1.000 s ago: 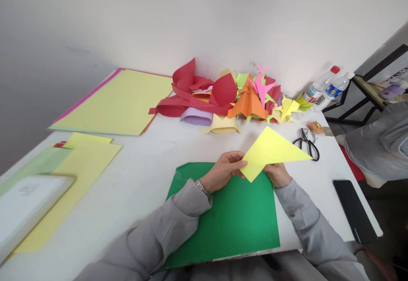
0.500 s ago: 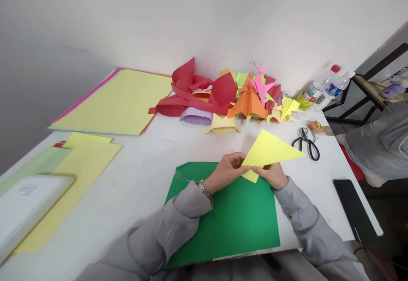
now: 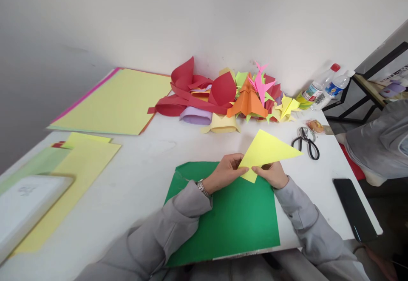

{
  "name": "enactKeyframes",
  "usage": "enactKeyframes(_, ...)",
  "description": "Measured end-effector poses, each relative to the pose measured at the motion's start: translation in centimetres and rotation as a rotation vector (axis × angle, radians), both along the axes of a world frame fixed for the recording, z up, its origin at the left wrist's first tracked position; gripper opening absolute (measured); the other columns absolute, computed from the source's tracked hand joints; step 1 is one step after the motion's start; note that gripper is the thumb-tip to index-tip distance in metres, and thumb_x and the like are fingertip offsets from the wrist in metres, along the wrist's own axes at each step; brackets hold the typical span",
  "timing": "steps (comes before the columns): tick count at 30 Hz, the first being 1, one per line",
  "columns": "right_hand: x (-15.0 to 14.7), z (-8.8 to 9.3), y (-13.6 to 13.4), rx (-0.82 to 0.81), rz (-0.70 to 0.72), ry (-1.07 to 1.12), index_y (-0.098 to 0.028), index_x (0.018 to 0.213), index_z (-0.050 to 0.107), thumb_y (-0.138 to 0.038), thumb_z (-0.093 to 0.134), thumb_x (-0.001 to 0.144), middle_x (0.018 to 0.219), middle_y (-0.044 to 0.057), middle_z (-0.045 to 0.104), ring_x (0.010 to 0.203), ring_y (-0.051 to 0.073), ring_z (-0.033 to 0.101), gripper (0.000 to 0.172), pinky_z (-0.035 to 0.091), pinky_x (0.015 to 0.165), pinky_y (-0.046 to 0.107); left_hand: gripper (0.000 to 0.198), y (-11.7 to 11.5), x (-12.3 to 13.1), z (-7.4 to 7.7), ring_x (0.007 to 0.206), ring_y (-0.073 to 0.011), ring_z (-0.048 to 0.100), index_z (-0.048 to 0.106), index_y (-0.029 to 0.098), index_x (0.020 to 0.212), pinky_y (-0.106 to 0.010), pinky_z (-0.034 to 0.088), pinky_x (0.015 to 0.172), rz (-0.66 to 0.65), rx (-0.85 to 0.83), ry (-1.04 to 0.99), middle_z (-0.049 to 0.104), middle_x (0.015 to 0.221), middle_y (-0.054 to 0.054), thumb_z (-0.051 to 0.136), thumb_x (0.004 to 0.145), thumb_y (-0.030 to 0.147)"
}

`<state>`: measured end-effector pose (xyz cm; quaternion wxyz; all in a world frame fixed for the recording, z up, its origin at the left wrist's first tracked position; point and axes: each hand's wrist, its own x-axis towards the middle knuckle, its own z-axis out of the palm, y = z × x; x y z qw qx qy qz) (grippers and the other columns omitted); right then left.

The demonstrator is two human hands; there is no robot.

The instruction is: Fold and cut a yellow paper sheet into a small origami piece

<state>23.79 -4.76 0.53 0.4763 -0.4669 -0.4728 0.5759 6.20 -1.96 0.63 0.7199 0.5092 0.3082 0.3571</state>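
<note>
A folded piece of yellow paper is held up between my two hands, its long point reaching to the right and a short corner hanging below. My left hand pinches its lower left edge, thumb in front and fingers behind. With the thumb on the front, my right hand grips the lower edge; its other fingers are partly hidden behind the paper. Beneath both hands lies a green board at the table's front edge.
Folded paper shapes, among them an orange one and a pink one, are heaped by the wall. Black-handled scissors, two bottles and a black phone are at right. Large paper sheets lie left. A person sits far right.
The yellow paper has shifted very slightly left, and my thumbs are a little further apart on its lower edge. All else looks the same.
</note>
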Motion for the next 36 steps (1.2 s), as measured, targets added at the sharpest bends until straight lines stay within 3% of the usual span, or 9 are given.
enactKeyframes(9,0.25,0.06,-0.14,0.017,-0.015,0.029,-0.021,0.083,0.071,-0.025,0.078,0.062,0.088,0.005,0.076,0.081,0.023,0.071,0.023,0.057,0.077,0.038,0.026,-0.07,-0.14,0.38,0.073,-0.0190,0.064,0.069,0.012,0.087,-0.031,0.050,0.068,-0.052,-0.027,-0.047,0.070,0.081,-0.006,0.075,0.065,0.026)
enactKeyframes(23,0.07,0.07,0.17,0.024,0.030,0.082,-0.021,0.084,0.071,-0.028,0.081,0.059,0.088,0.003,0.075,0.080,0.022,0.070,0.028,0.056,0.077,0.037,0.032,-0.03,-0.05,0.19,0.072,-0.0186,0.064,0.070,0.009,0.088,-0.027,0.049,0.063,-0.028,0.027,0.064,0.072,0.084,-0.007,0.074,0.067,0.033)
enactKeyframes(30,0.47,0.32,0.17,0.023,-0.002,-0.019,-0.019,0.066,0.067,-0.034,0.080,0.060,0.067,0.002,0.071,0.054,0.015,0.060,0.021,0.051,0.052,0.029,0.034,0.11,-0.52,0.74,0.070,-0.0174,0.064,0.071,0.009,0.091,-0.026,0.049,0.061,-0.016,-0.024,0.055,0.073,0.084,-0.006,0.076,0.065,0.030)
enactKeyframes(36,0.53,0.13,0.18,0.033,-0.034,0.011,-0.019,0.059,0.063,-0.031,0.081,0.058,0.063,0.001,0.068,0.054,0.014,0.058,0.021,0.049,0.051,0.028,0.034,0.22,-0.69,0.89,0.071,-0.0189,0.064,0.071,0.011,0.092,-0.027,0.049,0.062,-0.019,-0.051,0.040,0.074,0.086,-0.006,0.077,0.064,0.029)
